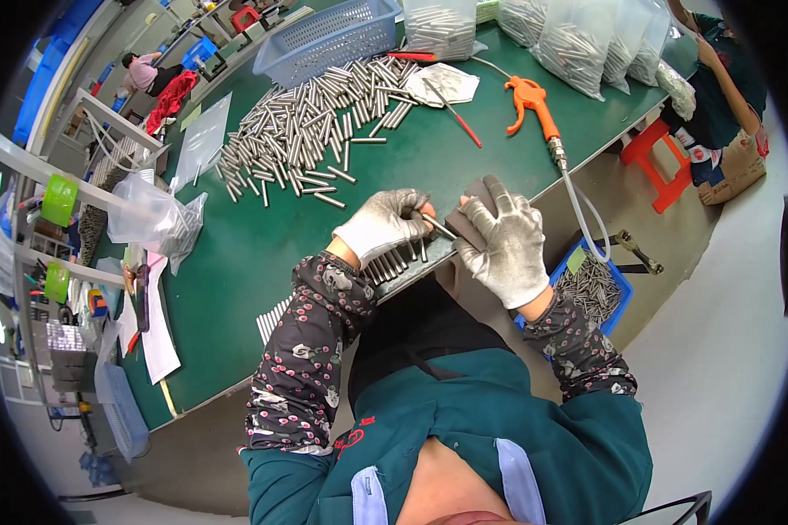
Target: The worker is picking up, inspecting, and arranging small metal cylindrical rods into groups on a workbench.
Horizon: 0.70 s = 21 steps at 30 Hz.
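Observation:
My left hand point(385, 227), in a white and grey work glove with bare fingertips, pinches a slim metal pin point(439, 227) near the table's front edge. My right hand point(508, 241), gloved the same way, is closed on a dark brown-grey flat pad point(467, 226), which lies against the pin's far end. Under my left hand a row of metal pins point(396, 264) lies side by side, partly hidden by it. More pins point(273, 320) lie lined up left of my left forearm. A large loose heap of pins point(302, 127) covers the table beyond my hands.
On the green table point(236, 254) lie an orange air gun point(531, 103) with a hose, a thin red-handled tool point(455, 115) and a white cloth point(444, 85). A blue basket point(328, 44) and pin-filled bags point(578, 44) stand behind. A blue bin point(622, 304) of pins is below the right edge.

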Motion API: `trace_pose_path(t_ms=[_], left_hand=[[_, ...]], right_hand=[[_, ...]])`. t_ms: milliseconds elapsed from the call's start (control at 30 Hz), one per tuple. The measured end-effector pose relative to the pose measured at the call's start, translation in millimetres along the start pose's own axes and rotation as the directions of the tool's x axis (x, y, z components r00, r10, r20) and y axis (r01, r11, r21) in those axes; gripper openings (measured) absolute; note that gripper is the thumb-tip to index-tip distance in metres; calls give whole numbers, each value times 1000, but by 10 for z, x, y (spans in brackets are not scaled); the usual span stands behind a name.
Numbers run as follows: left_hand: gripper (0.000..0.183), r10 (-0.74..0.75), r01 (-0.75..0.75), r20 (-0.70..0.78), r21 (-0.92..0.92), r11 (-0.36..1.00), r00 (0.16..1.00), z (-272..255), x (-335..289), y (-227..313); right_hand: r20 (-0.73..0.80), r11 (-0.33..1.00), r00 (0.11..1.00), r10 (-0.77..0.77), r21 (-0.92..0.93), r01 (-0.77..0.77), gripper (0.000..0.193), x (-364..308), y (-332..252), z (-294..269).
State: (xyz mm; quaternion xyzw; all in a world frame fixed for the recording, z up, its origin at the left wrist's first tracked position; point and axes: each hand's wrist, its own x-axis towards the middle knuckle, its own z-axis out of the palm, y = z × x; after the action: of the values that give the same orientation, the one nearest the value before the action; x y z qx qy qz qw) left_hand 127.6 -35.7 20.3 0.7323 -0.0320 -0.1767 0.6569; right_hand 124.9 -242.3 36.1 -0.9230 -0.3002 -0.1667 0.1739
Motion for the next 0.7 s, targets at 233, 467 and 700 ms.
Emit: trace_pose_path(t_ms=[233, 467, 700], left_hand=[[16, -8, 8, 3, -109, 994, 1000, -35, -12, -66], [15, -31, 29, -15, -126, 992, 999, -42, -34, -58], [14, -19, 4, -113, -130, 991, 993, 9, -1, -143]], right_hand=[[-30, 1000, 999, -14, 2, 14, 49, -10, 0, -6], [-32, 1000, 999, -13, -10, 12, 48, -4, -9, -15], [-27, 974, 981, -191, 123, 193, 42, 29, -264, -156]])
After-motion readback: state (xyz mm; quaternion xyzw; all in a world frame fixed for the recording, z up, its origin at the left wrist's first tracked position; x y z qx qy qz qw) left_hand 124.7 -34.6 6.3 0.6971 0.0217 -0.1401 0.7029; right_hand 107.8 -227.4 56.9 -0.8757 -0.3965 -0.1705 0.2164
